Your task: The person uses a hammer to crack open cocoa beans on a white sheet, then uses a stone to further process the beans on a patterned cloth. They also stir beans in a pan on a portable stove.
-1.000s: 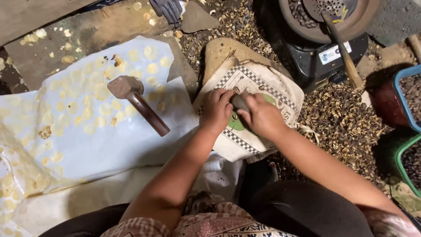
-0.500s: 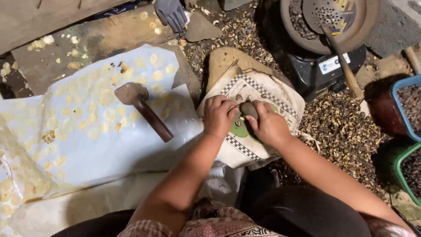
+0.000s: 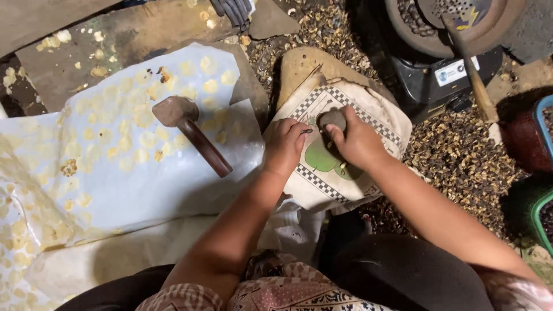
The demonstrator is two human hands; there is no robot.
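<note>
We looked down on a person seated on the ground, both bare hands working over a cream cloth sack (image 3: 368, 115) with a checkered border and a green patch, draped across a rounded tan block (image 3: 305, 63). The right hand (image 3: 357, 141) gripped a small grey stone (image 3: 333, 120), its fingers curled tight together around it, the stone held low over the sack's middle. The left hand (image 3: 283, 147) rested just beside it on the sack, fingers bent and drawn together; at their tips we saw a small dark thing (image 3: 306, 132), too small for us to tell what it was or whether it was truly pinched.

To the left lay a pale plastic sheet (image 3: 115, 190) dotted with flattened yellowish discs (image 3: 144, 138), and on it a wooden mallet (image 3: 193, 132) lay untouched, its handle pointing toward the person, well apart from both hands. Dark husks and shell scraps (image 3: 461, 155) littered the ground to the right. Beyond the sack stood a black stove (image 3: 438, 80) bearing a round pan (image 3: 403, 17), with a wooden handle (image 3: 469, 63) slanting across it. A blue-rimmed container (image 3: 540, 126) and a green-rimmed one (image 3: 538, 222) showed at the right edge, only partly in view.
</note>
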